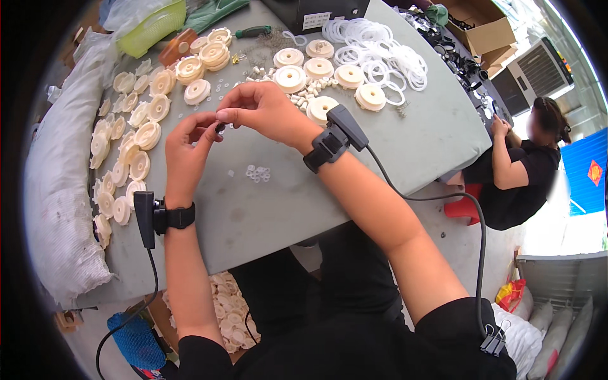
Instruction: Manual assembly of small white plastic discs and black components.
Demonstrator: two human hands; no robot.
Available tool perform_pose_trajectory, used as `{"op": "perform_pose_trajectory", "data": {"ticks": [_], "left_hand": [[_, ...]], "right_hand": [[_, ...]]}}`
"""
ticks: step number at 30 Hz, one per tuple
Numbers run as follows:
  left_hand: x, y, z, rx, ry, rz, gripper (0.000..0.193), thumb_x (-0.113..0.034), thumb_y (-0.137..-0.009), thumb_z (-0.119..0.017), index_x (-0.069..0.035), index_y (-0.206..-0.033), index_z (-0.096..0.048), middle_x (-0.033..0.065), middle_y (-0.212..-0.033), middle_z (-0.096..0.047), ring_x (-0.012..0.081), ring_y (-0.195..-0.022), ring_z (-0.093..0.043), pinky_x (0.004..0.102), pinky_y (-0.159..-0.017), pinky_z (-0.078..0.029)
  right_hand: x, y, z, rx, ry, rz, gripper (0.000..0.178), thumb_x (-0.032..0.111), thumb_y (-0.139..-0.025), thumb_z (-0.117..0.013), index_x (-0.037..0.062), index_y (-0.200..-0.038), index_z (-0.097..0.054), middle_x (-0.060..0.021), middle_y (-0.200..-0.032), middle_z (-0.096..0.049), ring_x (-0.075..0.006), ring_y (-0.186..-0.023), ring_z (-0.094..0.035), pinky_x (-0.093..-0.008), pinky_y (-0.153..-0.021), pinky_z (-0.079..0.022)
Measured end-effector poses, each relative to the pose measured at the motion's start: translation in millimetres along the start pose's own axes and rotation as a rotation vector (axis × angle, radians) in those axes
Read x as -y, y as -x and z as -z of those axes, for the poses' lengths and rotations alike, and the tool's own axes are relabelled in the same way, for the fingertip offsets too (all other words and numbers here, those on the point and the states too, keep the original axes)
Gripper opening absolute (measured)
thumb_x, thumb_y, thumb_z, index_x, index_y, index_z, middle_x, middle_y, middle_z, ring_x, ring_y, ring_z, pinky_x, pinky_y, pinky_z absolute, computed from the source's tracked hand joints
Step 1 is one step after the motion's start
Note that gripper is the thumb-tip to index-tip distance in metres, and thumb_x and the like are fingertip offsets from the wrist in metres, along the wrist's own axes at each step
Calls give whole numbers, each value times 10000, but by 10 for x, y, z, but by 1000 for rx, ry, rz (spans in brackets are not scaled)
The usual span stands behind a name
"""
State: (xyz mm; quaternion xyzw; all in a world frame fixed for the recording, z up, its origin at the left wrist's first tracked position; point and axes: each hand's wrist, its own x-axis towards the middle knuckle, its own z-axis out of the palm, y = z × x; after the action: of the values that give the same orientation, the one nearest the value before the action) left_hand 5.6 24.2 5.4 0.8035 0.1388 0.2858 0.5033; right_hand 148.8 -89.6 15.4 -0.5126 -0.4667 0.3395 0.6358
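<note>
My left hand (187, 149) pinches a small black part (220, 127) between thumb and fingertips, above the grey table. Right against it, my right hand (269, 111) has thumb and forefinger pressed together; what lies between them is too small to make out. Below the hands sits a small cluster of translucent rings (258, 173). Beyond my right hand are cream round discs with center holes (290, 79), among small white cylindrical pieces (308, 90). Tiny clear washers (220, 86) are scattered just past my fingers.
Cream wheel-shaped parts (147, 135) line the table's left side by a white sack (60, 164). White rings (380, 54), a green-handled screwdriver (253, 31), an orange container (178, 47) and a green basket (152, 28) lie at the back. Another person (516, 164) sits at right.
</note>
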Motion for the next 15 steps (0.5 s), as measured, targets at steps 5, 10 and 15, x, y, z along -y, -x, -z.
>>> {"op": "perform_pose_trajectory", "data": {"ticks": [5, 10, 15], "left_hand": [[-18, -17, 4, 12, 5, -5, 153, -82, -868, -563, 19, -980, -588, 65, -849, -617, 116, -711, -575, 239, -650, -480], [19, -29, -30, -40, 131, -24, 158, -107, -854, -583, 5, -962, -607, 53, -806, -620, 105, -687, -585, 215, -623, -456], [18, -12, 36, 27, 159, -30, 197, -134, -861, -594, 18, -986, -592, 74, -828, -620, 127, -709, -579, 248, -651, -486]], "right_hand": [[3, 11, -4, 8, -32, -4, 198, 152, -796, -680, 5, -908, -607, -25, -802, -626, -85, -737, -570, -217, -672, -471], [-35, -7, 4, -22, -63, -4, 197, 137, -795, -674, 6, -921, -598, -32, -820, -624, -88, -733, -569, -223, -684, -473], [-13, 4, -5, 17, -87, -30, 191, 139, -791, -676, 5, -902, -599, -44, -817, -628, -91, -721, -569, -225, -677, -471]]}}
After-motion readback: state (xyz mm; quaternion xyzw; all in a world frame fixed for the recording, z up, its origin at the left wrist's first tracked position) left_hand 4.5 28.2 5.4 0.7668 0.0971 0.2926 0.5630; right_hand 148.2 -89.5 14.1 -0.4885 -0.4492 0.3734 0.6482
